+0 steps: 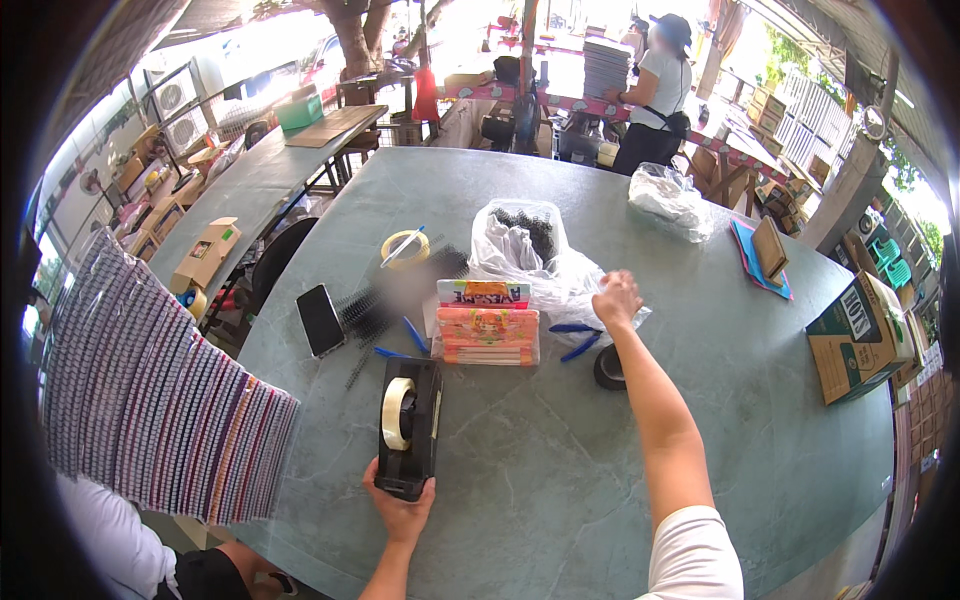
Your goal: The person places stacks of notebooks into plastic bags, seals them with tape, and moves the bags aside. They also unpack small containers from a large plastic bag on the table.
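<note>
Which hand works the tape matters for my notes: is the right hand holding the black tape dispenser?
No: the left hand grips the tape dispenser, while the right hand reaches the plastic bag.

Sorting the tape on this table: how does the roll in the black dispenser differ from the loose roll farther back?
The dispenser roll stands on edge, mounted in the black tape dispenser that the left hand grips; the loose roll lies flat on the green table, untouched. The dispenser roll looks whitish and thick, the loose roll yellowish and thin. Both are ring-shaped tape rolls.

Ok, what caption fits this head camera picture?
Left hand holds a black tape dispenser while right hand reaches into a plastic bag.
</note>
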The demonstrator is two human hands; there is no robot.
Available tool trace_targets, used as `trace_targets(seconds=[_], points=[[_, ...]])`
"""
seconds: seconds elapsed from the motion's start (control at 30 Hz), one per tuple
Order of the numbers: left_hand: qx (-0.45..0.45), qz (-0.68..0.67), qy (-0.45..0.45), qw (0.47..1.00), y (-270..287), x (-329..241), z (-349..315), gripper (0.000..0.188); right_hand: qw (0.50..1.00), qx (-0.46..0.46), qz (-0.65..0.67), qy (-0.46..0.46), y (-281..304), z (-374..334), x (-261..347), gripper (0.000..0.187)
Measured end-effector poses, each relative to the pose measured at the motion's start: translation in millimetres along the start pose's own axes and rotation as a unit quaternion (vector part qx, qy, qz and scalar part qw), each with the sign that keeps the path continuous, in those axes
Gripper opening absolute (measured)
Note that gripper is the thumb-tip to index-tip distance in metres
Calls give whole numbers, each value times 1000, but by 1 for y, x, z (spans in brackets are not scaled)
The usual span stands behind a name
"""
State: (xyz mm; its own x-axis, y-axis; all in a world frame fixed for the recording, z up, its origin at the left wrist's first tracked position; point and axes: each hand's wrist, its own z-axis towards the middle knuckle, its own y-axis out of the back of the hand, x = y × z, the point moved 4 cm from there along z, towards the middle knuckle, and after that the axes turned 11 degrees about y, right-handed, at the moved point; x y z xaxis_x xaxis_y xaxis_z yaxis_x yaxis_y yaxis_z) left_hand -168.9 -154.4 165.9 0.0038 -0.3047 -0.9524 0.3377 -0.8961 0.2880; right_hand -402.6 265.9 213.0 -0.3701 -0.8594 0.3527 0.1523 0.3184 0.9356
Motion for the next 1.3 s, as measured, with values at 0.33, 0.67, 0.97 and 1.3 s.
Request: trace_targets(seconds=[0.33, 0.67, 0.97, 1.3], points=[[10, -24, 14, 1000, -1, 2, 0, 83, 851, 129, 485, -154, -61, 39, 36, 50], [10, -33, 20, 999, 0, -5, 1, 82, 726, 103, 663, -151, -94, 76, 36, 32], [15, -95, 3, 995, -10, -5, 0, 80, 725, 23, 683, -88, 29, 69, -18, 33], [34, 2, -24, 999, 7, 12, 2, 84, 758, -38, 649, -62, 173, -39, -148, 29]])
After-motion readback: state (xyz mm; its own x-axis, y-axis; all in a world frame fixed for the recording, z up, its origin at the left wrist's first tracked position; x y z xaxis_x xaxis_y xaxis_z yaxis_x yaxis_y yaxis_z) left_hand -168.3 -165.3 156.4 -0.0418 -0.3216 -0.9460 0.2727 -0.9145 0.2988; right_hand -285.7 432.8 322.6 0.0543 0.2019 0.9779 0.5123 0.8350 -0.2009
